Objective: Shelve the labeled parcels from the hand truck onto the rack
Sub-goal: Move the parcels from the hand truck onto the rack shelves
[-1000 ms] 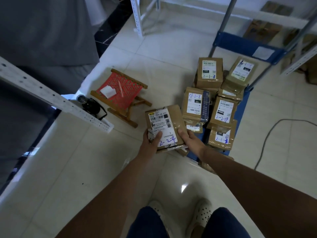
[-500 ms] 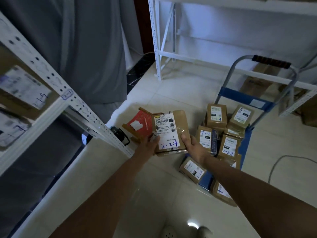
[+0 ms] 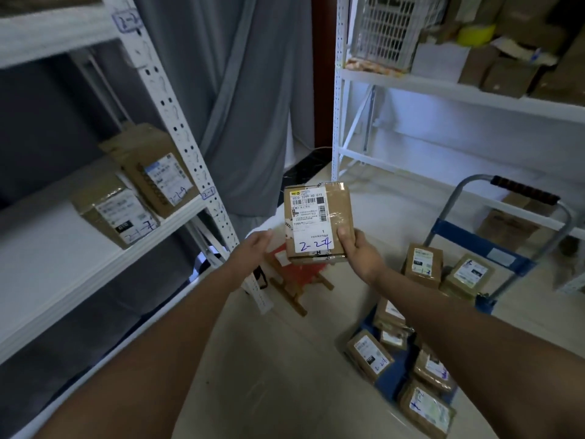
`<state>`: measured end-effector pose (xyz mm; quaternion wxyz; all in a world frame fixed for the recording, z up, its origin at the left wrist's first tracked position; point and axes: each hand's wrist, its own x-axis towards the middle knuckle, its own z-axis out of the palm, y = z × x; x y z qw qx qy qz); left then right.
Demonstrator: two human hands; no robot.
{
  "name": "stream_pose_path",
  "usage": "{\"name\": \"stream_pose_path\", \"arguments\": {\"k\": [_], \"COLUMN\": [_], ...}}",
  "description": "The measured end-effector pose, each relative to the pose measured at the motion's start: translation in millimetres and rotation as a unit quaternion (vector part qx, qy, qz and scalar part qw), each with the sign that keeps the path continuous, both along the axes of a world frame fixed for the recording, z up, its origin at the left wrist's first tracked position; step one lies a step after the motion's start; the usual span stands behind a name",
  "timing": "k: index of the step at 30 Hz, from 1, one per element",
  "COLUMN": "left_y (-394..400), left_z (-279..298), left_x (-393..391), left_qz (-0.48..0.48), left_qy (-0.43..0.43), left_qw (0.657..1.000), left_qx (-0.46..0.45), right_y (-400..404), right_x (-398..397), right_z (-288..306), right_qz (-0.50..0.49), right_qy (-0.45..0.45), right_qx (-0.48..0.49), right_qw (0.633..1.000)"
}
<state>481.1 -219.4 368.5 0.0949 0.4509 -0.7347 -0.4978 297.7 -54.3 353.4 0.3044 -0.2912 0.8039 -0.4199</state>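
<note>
While two parcels are sitting shelved on the rack, the right hand is gripping a labelled parcel; left hand is hovering open; many are waiting on the hand truck

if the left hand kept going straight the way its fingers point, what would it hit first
Most likely the held parcel. The left hand is open, its fingers aimed up and right at the parcel's lower left edge, with only a small gap showing. Depth is unclear, so it might slip behind it instead. The right hand grips the parcel.
</note>
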Motion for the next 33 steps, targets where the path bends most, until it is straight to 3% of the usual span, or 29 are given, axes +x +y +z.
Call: {"name": "stream_pose_path", "arguments": {"k": [10,18,33], "left_y": [7,12,-35], "left_z": [58,120,213], "left_x": [73,124,267], "left_qz": [0.08,0.121,0.177], "left_qy": [0.048,0.04,0.179], "left_qw": [0.996,0.986,0.954], "left_qx": [-0.015,-0.109,-0.16], "right_y": [-15,-37,-129], "right_x": [44,92,249], "right_z": [54,106,186], "right_qz": [0.079,0.162,0.231], "right_qy": [0.034,0.036,0.067], "right_qx": [-0.106,-0.162,-0.248], "right_qw": [0.991,0.973,0.938]}}
